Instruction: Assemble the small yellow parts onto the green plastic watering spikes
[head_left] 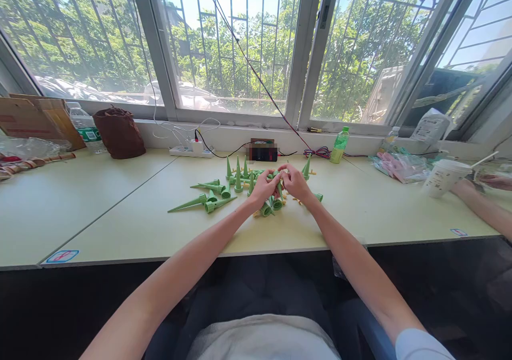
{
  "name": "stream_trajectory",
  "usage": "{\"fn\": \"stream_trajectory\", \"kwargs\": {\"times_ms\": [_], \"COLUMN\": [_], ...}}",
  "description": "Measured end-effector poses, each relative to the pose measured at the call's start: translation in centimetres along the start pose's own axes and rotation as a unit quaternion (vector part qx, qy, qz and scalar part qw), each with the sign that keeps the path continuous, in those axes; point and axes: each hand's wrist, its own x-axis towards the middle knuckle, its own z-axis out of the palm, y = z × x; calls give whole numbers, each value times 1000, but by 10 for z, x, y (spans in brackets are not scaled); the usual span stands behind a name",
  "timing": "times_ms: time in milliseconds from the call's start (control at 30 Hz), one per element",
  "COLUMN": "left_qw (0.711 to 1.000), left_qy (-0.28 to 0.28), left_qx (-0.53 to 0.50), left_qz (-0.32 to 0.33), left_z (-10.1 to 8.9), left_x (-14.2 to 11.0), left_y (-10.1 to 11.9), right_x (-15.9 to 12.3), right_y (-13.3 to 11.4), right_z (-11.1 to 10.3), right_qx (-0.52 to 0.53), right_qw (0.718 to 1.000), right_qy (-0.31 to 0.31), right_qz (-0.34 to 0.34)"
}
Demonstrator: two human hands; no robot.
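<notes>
My left hand [263,188] is closed around a green plastic watering spike [279,191], its tapered end pointing down. Beside it, my right hand [295,183] pinches at the spike's upper end; what its fingertips hold is too small and hidden to name. Left of the hands, several like spikes stand upright, among them a tall spike [238,177]. Others lie on their sides, such as one long spike [188,204] and another spike [219,204]. More spikes [265,209] lie under my hands, with small yellow pieces [297,201] scattered near my right wrist.
The pale table [132,226] runs along a barred window. Behind the spikes are a dark device [264,152] and a power strip [192,151]. A green bottle [340,145], plastic bags [400,165] and a white cup [445,178] stand rightward, near another person's arm [482,205]. A brown bag [119,132] sits left.
</notes>
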Motion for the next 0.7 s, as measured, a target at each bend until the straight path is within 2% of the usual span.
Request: {"fn": "stream_trajectory", "kwargs": {"times_ms": [700], "left_qw": [999], "left_qy": [-2], "left_qx": [36], "left_qz": [-1], "left_z": [-1], "left_x": [1], "left_y": [-4], "right_x": [0], "right_y": [4], "right_z": [0], "right_qx": [-13], "right_qw": [1000], "right_qy": [-5], "right_qz": [-10]}}
